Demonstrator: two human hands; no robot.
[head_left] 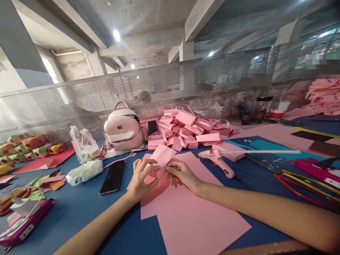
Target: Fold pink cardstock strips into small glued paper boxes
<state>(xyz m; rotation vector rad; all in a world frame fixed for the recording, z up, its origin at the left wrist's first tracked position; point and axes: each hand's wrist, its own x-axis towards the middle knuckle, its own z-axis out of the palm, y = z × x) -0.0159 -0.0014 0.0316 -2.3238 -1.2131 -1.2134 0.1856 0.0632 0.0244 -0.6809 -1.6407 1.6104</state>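
A small folded piece of pink paper stands tilted between my two hands, above large flat pink sheets. My left hand curves around its left side, with the thumb below and the fingers above. At its lower right edge, my right hand pinches it between thumb and fingertips. The fold near the fingertips is partly hidden. Just beyond lies a heap of finished-looking pink paper bags, some with looped handles. To the right of my right hand rests a pink glue gun with a long glue stick in it.
A black phone, a plastic packet and a pale pink backpack are on the left of the blue table. Power strips lie at both sides. Scissors with cables sit at right, before a perforated metal screen.
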